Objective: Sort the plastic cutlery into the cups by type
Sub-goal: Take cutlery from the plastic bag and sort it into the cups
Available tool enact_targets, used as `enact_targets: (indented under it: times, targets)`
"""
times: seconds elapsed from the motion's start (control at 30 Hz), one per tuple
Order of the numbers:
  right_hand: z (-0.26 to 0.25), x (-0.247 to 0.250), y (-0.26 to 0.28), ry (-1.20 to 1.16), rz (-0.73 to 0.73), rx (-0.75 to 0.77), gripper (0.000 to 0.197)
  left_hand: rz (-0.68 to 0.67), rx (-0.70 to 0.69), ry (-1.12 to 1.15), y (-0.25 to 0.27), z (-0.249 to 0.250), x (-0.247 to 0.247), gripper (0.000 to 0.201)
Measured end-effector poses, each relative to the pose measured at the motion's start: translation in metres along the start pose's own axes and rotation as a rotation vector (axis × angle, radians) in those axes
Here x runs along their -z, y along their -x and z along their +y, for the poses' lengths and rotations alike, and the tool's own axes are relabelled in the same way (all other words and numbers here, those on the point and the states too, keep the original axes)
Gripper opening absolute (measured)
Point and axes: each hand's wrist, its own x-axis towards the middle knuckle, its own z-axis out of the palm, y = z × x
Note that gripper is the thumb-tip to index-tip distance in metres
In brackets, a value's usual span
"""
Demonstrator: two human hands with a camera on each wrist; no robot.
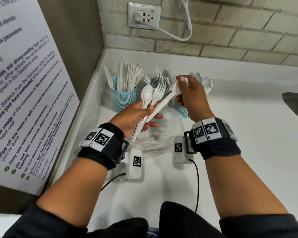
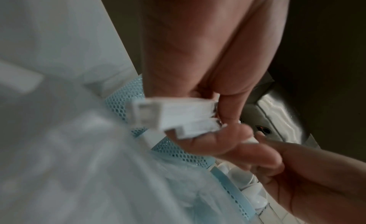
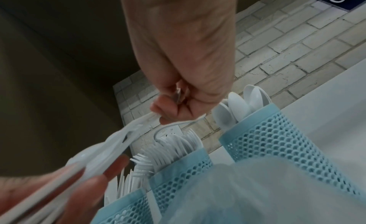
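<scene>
A white counter (image 1: 230,134) fills a corner, bounded by a brick wall behind and a panel with a printed notice (image 1: 24,93) on the left. Three blue mesh cups stand in a row near the back corner: the knife cup (image 1: 123,98), the fork cup (image 1: 155,83) and the spoon cup (image 1: 182,110), each already holding white cutlery. The left hand (image 1: 136,117) hovers in front of them, its fingers curled around a bundle (image 1: 150,100) of a spoon, a fork and other handles. The right hand (image 1: 191,93) pinches the upper end of one long white piece (image 1: 162,105) from that bundle, over the spoon cup. A clear plastic bag (image 1: 155,140) lies crumpled beneath the hands. Open counter stretches right toward a sink edge (image 1: 296,103).
</scene>
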Motion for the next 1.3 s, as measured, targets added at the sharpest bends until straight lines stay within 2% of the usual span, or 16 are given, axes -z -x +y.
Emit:
enact_targets:
  times: [0.07, 0.17, 0.3, 0.43, 0.53, 0.6, 0.7, 0.83, 0.93, 1.07, 1.13, 1.2, 1.23, 1.3]
  targets:
    - [-0.002, 0.001, -0.002, -0.025, 0.052, 0.028, 0.017, 0.030, -0.010, -0.043, 0.000, 0.001, 0.000, 0.015]
    - [-0.007, 0.011, -0.010, -0.077, 0.227, 0.060, 0.023, 0.106, -0.043, -0.108, -0.002, 0.002, 0.002, 0.013]
    - [-0.018, 0.027, -0.018, -0.053, 0.423, 0.122, 0.030, 0.131, -0.063, -0.162, -0.006, 0.001, 0.005, 0.029]
    - [-0.033, 0.043, -0.018, -0.001, 0.636, 0.309, 0.022, 0.102, -0.054, -0.145, -0.006, 0.005, 0.001, 0.047]
    - [-0.037, 0.051, -0.018, 0.083, 0.704, 0.459, 0.015, 0.093, -0.027, -0.079, -0.006, 0.009, -0.001, 0.051]
    - [-0.032, 0.052, -0.024, 0.180, 0.664, 0.464, 0.023, 0.085, -0.023, -0.114, -0.006, 0.009, -0.003, 0.045]
    - [-0.018, 0.048, -0.033, 0.374, 0.503, 0.438, 0.033, 0.082, -0.024, -0.183, -0.006, 0.009, -0.005, 0.036]
    - [-0.001, 0.040, -0.040, 0.642, 0.278, 0.412, 0.030, 0.067, -0.039, -0.135, -0.005, 0.007, -0.006, 0.031]
    - [0.011, 0.035, -0.044, 0.873, 0.165, 0.318, 0.032, 0.061, -0.067, -0.141, -0.005, 0.005, -0.006, 0.028]
    - [0.019, 0.033, -0.052, 1.063, 0.049, 0.197, 0.038, 0.077, -0.082, -0.131, -0.005, 0.005, -0.009, 0.022]
    - [0.009, 0.030, -0.052, 1.010, 0.101, 0.234, 0.038, 0.093, -0.104, -0.157, -0.005, 0.006, -0.010, 0.021]
    - [-0.009, 0.026, -0.045, 0.797, 0.157, 0.322, 0.035, 0.127, -0.136, -0.196, -0.007, 0.007, -0.011, 0.017]
    - [-0.018, 0.024, -0.039, 0.661, 0.135, 0.338, 0.033, 0.142, -0.152, -0.202, -0.007, 0.008, -0.012, 0.016]
    - [-0.034, 0.020, -0.025, 0.467, -0.005, 0.299, 0.038, 0.164, -0.173, -0.188, -0.008, 0.008, -0.014, 0.013]
